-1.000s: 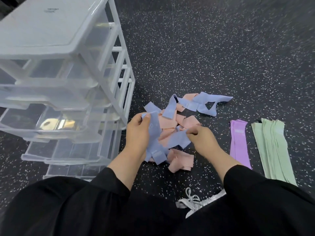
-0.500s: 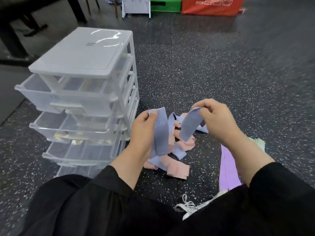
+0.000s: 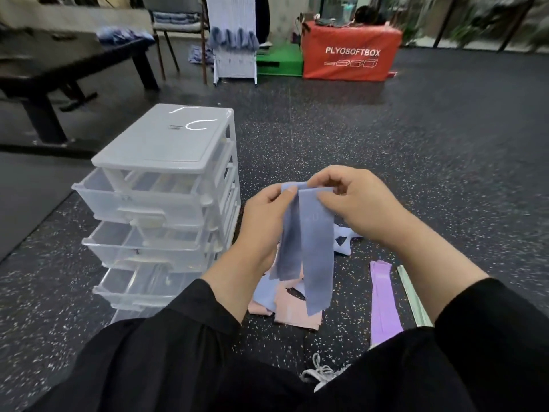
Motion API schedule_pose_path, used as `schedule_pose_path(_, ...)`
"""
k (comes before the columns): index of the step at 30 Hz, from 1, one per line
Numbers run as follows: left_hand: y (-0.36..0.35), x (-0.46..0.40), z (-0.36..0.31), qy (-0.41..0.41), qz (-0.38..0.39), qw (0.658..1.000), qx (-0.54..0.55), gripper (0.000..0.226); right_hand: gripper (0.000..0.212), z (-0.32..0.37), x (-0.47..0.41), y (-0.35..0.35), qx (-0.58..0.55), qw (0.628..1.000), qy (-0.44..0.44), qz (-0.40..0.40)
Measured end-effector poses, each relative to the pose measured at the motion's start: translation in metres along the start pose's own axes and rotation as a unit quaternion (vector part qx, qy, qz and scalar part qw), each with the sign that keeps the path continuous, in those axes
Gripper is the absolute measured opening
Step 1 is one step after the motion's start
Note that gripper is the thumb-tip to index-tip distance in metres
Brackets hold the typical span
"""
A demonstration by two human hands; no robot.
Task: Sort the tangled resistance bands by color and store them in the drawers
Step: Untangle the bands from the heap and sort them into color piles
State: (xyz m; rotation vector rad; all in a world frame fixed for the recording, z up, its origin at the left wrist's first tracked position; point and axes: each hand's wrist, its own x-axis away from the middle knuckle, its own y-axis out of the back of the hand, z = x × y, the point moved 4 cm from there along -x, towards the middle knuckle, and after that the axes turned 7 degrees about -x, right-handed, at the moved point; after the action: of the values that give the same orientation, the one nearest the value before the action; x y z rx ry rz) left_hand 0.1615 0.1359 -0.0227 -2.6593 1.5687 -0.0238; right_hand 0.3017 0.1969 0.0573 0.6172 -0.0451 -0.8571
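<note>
Blue bands (image 3: pixel 309 248) hang in front of me, pinched at their top ends by my left hand (image 3: pixel 264 224) and my right hand (image 3: pixel 353 200), which meet above the floor. Under them lies the tangled pile of pink and blue bands (image 3: pixel 291 310). A purple band (image 3: pixel 383 301) lies flat to the right, with the edge of the green bands (image 3: pixel 411 295) beside it, mostly hidden by my right sleeve. The white drawer unit (image 3: pixel 166 179) stands at the left with several clear drawers pulled partly out.
A red soft box (image 3: pixel 350 52) and a green block (image 3: pixel 277 60) stand at the back. A black bench (image 3: pixel 59 69) is at the far left, a white rack (image 3: pixel 234 40) behind the drawers. My shoe (image 3: pixel 320 376) shows at the bottom, on dark speckled flooring.
Both hands have risen from the pile and come together, bringing the two blue band ends side by side. My head has tilted up, so the room's back is now in view.
</note>
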Motion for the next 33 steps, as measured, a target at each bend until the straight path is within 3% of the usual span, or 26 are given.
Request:
schedule_pose_path(6,-0.016,0.020,-0.004,0.035,0.042,0.997,0.046,0.036,0.016,-0.014,0.011,-0.007,0.038,0.993,-0.014,-0.110)
schedule_pose_path(9,-0.023,0.025,0.003,0.026,0.072,0.996,0.041,0.032,0.016,-0.017,0.021,-0.011,0.028,0.988,-0.007,-0.151)
schedule_pose_path(13,-0.031,0.028,0.003,0.023,0.045,0.998,0.031,0.031,0.027,-0.026,0.038,-0.013,-0.013,0.980,0.000,-0.199)
schedule_pose_path(17,-0.047,0.035,-0.017,0.010,0.042,0.998,0.039,0.026,0.030,-0.049,0.057,-0.016,-0.144,0.977,-0.071,-0.143)
schedule_pose_path(21,-0.069,0.037,-0.040,-0.023,0.050,0.998,0.041,0.026,0.024,-0.068,0.073,-0.014,-0.167,0.976,-0.103,-0.094)
schedule_pose_path(33,-0.134,-0.016,-0.065,-0.058,0.059,0.997,0.007,0.023,0.026,-0.125,0.080,0.012,-0.213,0.958,-0.148,-0.123)
